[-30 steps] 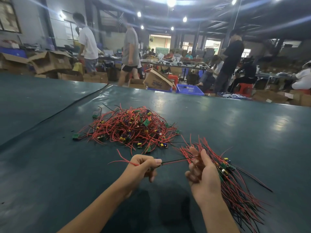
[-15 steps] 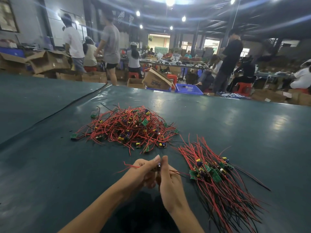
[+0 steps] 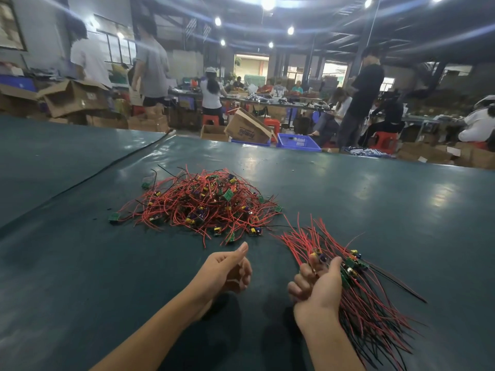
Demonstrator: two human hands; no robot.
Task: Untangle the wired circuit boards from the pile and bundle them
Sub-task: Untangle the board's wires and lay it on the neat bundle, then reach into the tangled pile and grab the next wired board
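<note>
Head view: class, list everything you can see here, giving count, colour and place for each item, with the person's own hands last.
table: one, dark green, fills the foreground.
tangled pile: one, red and black wires with green boards, table centre.
sorted bundle: one, red and black wires with green boards, near right of the table.
crate: one, blue, beyond the table's far edge.
cardboard boxes: several, brown, floor behind the table.
stools: a few, red, among the workers.
people: several, standing and seated, background.
left hand: one, loosely curled, nothing visible in it, this side of the pile.
right hand: one, gripping the sorted bundle.
</note>
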